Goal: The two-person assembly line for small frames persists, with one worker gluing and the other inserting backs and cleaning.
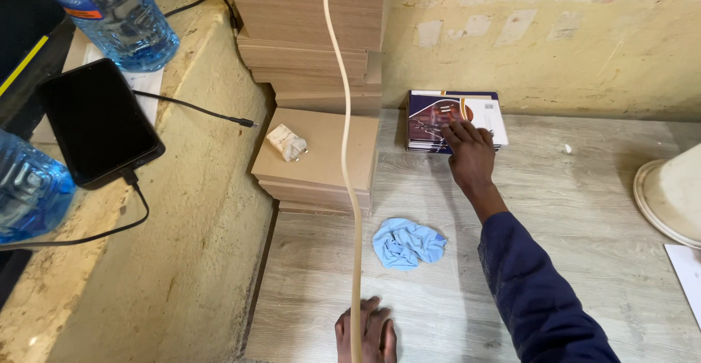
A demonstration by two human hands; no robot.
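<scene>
Here, grey wood-grain table (584,246), patched yellow wall (555,34), concrete ledge (197,209).

Two bare hands, no gloves, rings or watch visible. Right hand (471,155) fully in frame, five fingers showing, knuckles and a short stretch of uncovered wrist behind them. Right forearm covered by a long dark navy sleeve (533,290), plain knit-looking fabric without print, stripe or button, soft folds along its length, cuff ending just short of the wrist, widening toward the lower edge of the frame. Left hand (365,334) only partly seen at the bottom border: back of the hand and fingers, short nails, wrist and anything worn on that arm cut off by the frame edge.
</scene>
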